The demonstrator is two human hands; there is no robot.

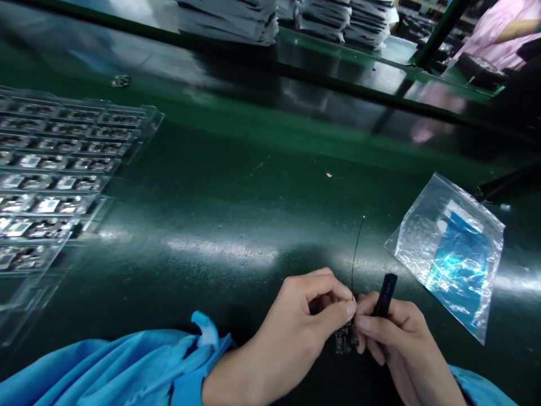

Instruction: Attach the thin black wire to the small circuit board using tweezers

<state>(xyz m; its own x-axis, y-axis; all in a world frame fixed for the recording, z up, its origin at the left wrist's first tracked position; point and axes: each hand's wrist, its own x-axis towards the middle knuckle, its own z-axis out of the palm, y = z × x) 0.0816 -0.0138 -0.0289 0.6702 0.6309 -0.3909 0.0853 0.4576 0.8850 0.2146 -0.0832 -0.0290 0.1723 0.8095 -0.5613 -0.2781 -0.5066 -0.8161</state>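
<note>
My left hand (300, 321) is closed in a pinch, thumb against index finger, on a thin black antenna cable (355, 256). The cable rises from the fingertips and ends in a tiny light-coloured tip on the table side away from me. Just below the fingertips is a small dark circuit board (343, 342), partly hidden by both hands. My right hand (393, 330) is closed around black tweezers (386, 293), whose flat end sticks up between thumb and fingers; their points are hidden. Its fingertips meet the left ones and touch the board's right edge.
Clear plastic trays (84, 152) with rows of small boards lie at the left. A clear bag (459, 259) with blue sheets lies at the right. Paper stacks (236, 22) stand on a shelf behind. A small metallic part (121, 81) lies far left. A person in pink (502, 31) is beyond.
</note>
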